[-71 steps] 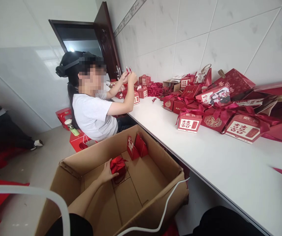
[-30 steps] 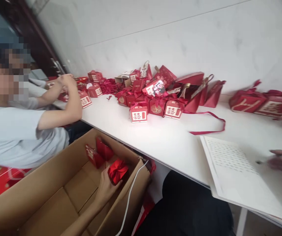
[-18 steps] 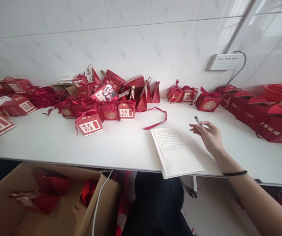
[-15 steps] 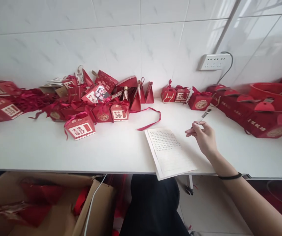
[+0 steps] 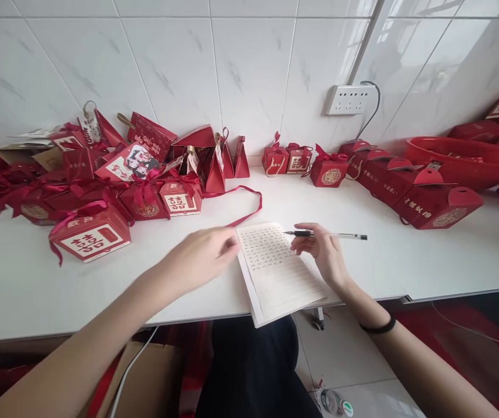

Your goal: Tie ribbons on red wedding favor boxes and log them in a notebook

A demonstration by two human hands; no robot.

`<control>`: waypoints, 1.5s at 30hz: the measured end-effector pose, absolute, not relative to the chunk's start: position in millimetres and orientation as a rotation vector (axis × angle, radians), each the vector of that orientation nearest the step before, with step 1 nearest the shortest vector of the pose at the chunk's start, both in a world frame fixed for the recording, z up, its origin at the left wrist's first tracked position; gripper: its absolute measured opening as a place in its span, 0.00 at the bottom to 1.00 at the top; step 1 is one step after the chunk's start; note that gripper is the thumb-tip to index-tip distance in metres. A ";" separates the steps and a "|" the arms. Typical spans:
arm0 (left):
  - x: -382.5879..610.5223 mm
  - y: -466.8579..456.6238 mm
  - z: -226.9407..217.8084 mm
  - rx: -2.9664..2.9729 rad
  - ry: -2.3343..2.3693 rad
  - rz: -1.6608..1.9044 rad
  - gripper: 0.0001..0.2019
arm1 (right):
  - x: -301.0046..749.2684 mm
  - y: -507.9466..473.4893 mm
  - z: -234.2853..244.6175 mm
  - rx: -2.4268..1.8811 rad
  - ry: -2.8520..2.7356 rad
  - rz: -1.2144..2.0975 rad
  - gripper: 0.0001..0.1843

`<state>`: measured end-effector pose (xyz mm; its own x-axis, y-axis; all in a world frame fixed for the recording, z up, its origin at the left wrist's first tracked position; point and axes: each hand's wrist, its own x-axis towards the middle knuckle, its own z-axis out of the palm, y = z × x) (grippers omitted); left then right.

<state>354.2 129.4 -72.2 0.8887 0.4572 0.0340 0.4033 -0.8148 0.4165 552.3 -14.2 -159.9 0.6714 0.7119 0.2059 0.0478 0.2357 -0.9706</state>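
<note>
A lined notebook (image 5: 275, 270) with handwriting on its upper part lies on the white table (image 5: 362, 255) in front of me, overhanging the front edge. My right hand (image 5: 321, 249) is closed on a pen (image 5: 331, 235), held level over the page's right side. My left hand (image 5: 203, 258) reaches over the table to the notebook's left edge, its fingers loosely curled and a little blurred, holding nothing that I can see. A black band sits on my right wrist.
Several red gift boxes with ribbons (image 5: 90, 235) crowd the table's left and back. A loose red ribbon (image 5: 249, 203) curls behind the notebook. Long red boxes (image 5: 423, 197) and a red basin (image 5: 462, 159) stand at right. A wall socket (image 5: 349, 98) is above. A cardboard box (image 5: 153, 377) sits below.
My view swung right from the cardboard box to the table. My left hand let go of the red bow box and came up to the notebook. My right hand turned the pen level.
</note>
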 end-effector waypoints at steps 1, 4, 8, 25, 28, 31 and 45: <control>389.1 131.1 -75.8 2.682 0.528 0.151 0.11 | 551.2 -13.9 -161.9 -1.292 -0.723 0.507 0.18; 464.2 139.1 -99.1 2.619 0.334 0.049 0.08 | 548.6 -17.9 -166.3 -1.411 -0.685 0.425 0.13; 491.6 150.5 -132.2 2.518 0.323 -0.265 0.15 | 545.3 -22.6 -167.2 -1.571 -0.671 0.490 0.16; 485.1 139.4 -144.8 2.622 0.301 -0.196 0.18 | 541.1 -11.6 -165.7 -1.989 -0.856 0.359 0.15; 485.3 139.6 -144.9 2.619 0.298 -0.200 0.18 | 540.7 -11.7 -165.3 -2.004 -0.875 0.323 0.15; 485.7 139.2 -145.1 2.613 0.301 -0.207 0.19 | 540.3 -12.1 -165.3 -2.020 -0.872 0.321 0.14; 486.6 138.1 -145.6 2.584 0.312 -0.167 0.21 | 541.3 -12.0 -165.9 -2.013 -0.778 0.281 0.15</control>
<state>486.6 138.1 -145.6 0.9656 0.1882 -0.1792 0.2534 -0.8346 0.4892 541.3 -12.0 -165.9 0.7735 0.6248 0.1064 0.4124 -0.3686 -0.8331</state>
